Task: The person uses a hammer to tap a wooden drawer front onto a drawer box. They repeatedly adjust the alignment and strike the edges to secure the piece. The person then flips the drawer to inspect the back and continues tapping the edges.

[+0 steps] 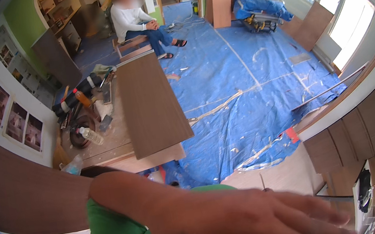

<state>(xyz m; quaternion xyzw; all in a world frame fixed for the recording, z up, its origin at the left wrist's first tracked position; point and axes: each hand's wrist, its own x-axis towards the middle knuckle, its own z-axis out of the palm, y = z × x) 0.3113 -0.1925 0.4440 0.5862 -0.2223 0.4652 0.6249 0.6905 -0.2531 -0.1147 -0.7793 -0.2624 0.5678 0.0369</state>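
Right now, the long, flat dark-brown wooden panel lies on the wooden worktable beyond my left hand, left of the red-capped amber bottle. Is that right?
Not quite: in the head view, the long, flat dark-brown wooden panel lies to the right of the red-capped amber bottle, not left. It does lie on the wooden worktable, beyond your left hand.

Before me, a worktable [113,149] bears a brown panel [152,103], an amber bottle [83,99] and a clear bottle [92,136]. Beside it I see blue sheeting [219,72] spread over the floor [292,165].
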